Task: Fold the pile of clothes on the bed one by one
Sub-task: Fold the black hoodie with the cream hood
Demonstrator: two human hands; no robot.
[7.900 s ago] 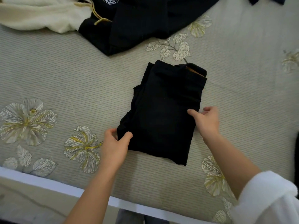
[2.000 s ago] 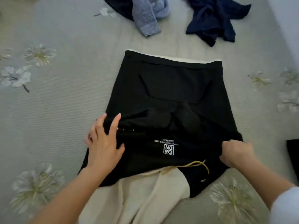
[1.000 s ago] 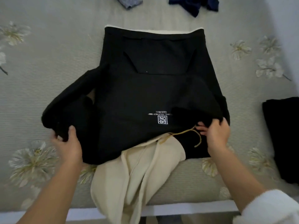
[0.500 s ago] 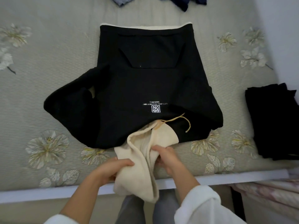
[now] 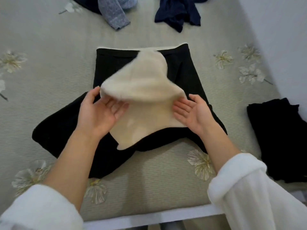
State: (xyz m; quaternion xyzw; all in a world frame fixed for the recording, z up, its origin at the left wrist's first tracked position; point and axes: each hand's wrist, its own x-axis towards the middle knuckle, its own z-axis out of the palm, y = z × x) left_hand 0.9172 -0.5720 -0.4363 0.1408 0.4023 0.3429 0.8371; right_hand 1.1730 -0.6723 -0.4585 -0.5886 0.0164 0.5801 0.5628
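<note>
Left hand [image 5: 97, 114], right hand [image 5: 195, 113] flanking hood [image 5: 141, 90]

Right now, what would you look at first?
The cream hood in the middle, over the black hoodie spread on the bed. The left hand and right hand are open at its two sides. Folded black clothes lie at the right.

I had one camera, worn on my head. It looked forward and down, close over my left hand [image 5: 98, 113] and right hand [image 5: 196, 113]. Its wide lens took in the bed [image 5: 49, 55] from the white edge [image 5: 149, 218] beneath my wrists to the loose clothes [image 5: 177, 12] well beyond my fingertips, and a black pile [image 5: 279, 141] outside my right hand.
</note>
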